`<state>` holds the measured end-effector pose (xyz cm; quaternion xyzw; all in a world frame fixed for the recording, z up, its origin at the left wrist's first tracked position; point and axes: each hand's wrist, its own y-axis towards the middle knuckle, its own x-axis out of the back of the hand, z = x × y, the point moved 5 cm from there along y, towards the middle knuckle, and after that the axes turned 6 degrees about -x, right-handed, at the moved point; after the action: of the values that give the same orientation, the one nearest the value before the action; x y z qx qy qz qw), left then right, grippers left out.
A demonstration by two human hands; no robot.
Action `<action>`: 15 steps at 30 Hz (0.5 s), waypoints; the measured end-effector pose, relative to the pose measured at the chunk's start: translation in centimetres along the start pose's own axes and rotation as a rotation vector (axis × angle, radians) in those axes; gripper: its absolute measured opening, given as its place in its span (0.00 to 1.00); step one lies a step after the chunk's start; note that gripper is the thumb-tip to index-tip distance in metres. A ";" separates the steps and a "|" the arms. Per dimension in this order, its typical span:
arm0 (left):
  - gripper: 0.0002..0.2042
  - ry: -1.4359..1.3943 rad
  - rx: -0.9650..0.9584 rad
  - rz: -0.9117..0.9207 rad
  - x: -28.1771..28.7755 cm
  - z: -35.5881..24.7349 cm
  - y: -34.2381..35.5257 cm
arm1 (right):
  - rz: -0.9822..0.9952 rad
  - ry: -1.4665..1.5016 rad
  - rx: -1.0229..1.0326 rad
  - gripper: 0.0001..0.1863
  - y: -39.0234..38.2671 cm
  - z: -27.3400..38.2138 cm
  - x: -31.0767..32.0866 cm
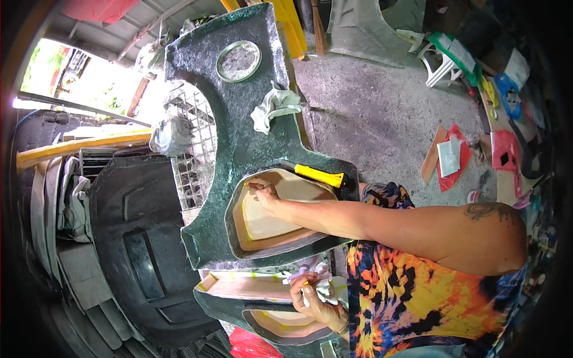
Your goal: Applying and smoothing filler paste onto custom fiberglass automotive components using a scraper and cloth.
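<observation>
A big dark green fibreglass panel (pixel 239 149) lies in front of me, with a tan-lined recess (pixel 268 221) at its near end. My right hand (pixel 264 192) reaches across into that recess, its bent fingers pressing on the lining at the upper left corner; I see nothing held in it. My left hand (pixel 311 296) is lower down, closed on a crumpled whitish cloth (pixel 310 275). It hovers over a second, smaller tan-lined part (pixel 262 292) marked with bits of yellow-green tape. A yellow utility knife (pixel 319 175) rests on the panel just beyond the recess.
A white rag (pixel 274 106) and a round glass-like lid (pixel 239 61) lie farther up the panel. A wire grid (pixel 194 149) and a black moulded panel (pixel 137 238) are on the left. A concrete floor (pixel 370 113) with a white plastic chair (pixel 440 62) and red bags (pixel 453 158) is on the right.
</observation>
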<state>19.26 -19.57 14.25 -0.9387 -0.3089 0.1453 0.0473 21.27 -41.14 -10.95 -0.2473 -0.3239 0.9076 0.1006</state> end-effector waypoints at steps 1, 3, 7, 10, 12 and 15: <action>0.08 -0.001 0.002 0.005 0.0 0.1 0.0 | 0.006 0.004 -0.009 0.12 0.1 0.2 0.2; 0.08 -0.007 0.014 0.016 0.1 0.4 0.1 | 0.018 0.014 -0.028 0.11 0.4 0.6 0.6; 0.11 0.056 -0.008 -0.040 0.5 0.3 0.3 | 0.063 0.028 -0.087 0.10 0.2 0.7 0.5; 0.10 0.059 -0.001 -0.037 0.2 0.2 0.3 | 0.090 0.038 -0.129 0.10 0.3 0.7 0.6; 0.10 0.053 0.003 -0.031 0.1 0.2 0.4 | 0.108 0.043 -0.157 0.10 0.4 0.7 0.7; 0.09 0.071 0.011 -0.041 0.0 0.1 0.6 | 0.136 0.051 -0.201 0.10 0.5 0.6 0.7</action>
<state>19.52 -20.03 14.03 -0.9365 -0.3253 0.1127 0.0662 20.35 -41.58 -11.11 -0.3005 -0.3930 0.8688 0.0219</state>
